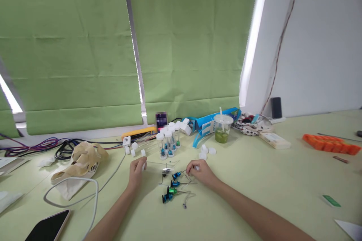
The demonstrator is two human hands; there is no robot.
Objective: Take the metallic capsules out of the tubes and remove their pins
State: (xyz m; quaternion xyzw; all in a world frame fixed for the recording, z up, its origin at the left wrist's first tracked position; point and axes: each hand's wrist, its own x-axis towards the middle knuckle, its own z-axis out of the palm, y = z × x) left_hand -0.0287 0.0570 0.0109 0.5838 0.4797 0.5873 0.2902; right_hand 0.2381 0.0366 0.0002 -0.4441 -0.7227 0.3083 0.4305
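My left hand (136,170) is closed round the white-capped end of a clear plastic tube (158,167), which points right, over the table. At the tube's other end, my right hand (201,172) pinches the thin metal stem of a blue-headed piece (177,175); a white cap (197,167) shows among its fingers. Below lie more pieces of this kind: one blue (175,183), one green (172,191) and one blue with a black end (167,198). Thin bent tubes with small dark tips (185,205) are scattered beside them.
Several capped clear tubes (169,141) with coloured pieces stand behind my hands. Loose white caps (203,155), a drink cup (223,130) and a blue box (207,122) are nearby. Left are a cloth bag (82,162), white cable (97,192) and phone (49,228); right, an orange tray (330,144).
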